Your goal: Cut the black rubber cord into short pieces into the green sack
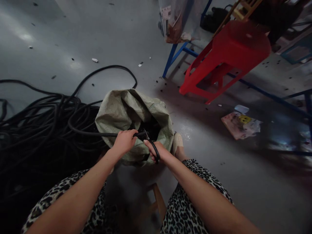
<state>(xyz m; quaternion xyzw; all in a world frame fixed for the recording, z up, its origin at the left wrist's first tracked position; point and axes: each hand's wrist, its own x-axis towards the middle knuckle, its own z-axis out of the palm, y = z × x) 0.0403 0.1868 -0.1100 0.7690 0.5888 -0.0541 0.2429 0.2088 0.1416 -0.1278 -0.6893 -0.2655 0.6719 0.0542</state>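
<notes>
My left hand (125, 142) is closed around a black rubber hose or thick cable (92, 133), whose end pokes out past my fingers over the sack. In my right hand (157, 151) is a pair of scissors (154, 149) with black handles; the fingers are wrapped round them. The blades point up and left, close by the end of the black length. Beneath both hands a greenish woven sack (117, 110) stands with its mouth wide apart. Dark pieces (152, 126) lie inside it, too shadowed to make out singly.
A large tangled heap of the black hose (56, 120) covers the floor at left. A red plastic stool (229, 55) stands at upper right by a blue metal frame (170, 60). A printed plastic packet (240, 125) and small scraps lie on the floor. Part of a wooden stool (158, 201) shows below.
</notes>
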